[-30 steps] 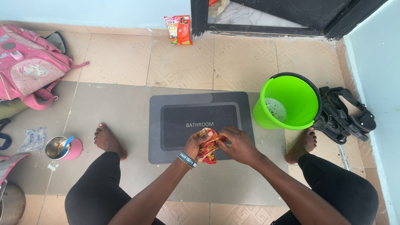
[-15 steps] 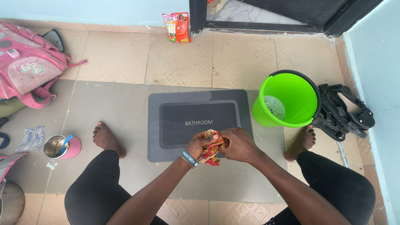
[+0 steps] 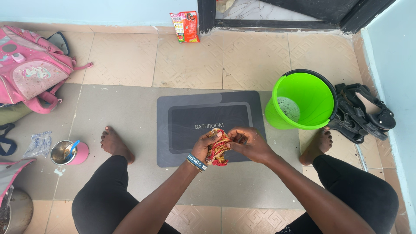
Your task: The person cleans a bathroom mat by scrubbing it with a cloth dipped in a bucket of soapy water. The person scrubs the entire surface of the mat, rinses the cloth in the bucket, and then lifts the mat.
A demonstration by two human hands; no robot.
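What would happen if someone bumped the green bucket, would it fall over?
The green bucket looks like thin plastic holding only a little foamy water, so it is probably light. It already leans, so a bump could likely tip it and spill suds toward the grey mat.

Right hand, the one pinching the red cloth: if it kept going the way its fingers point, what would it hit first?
The right hand points leftward at the red patterned cloth, already touching it; the left hand lies just beyond.

Both bare forearms reach forward from below and meet at the middle, above the gap between the spread knees. The left hand (image 3: 204,146), with a dark band on its wrist, is curled closed, thumb on top. The right hand (image 3: 251,145) faces it, fingers bent inward in a pinch, knuckles up.
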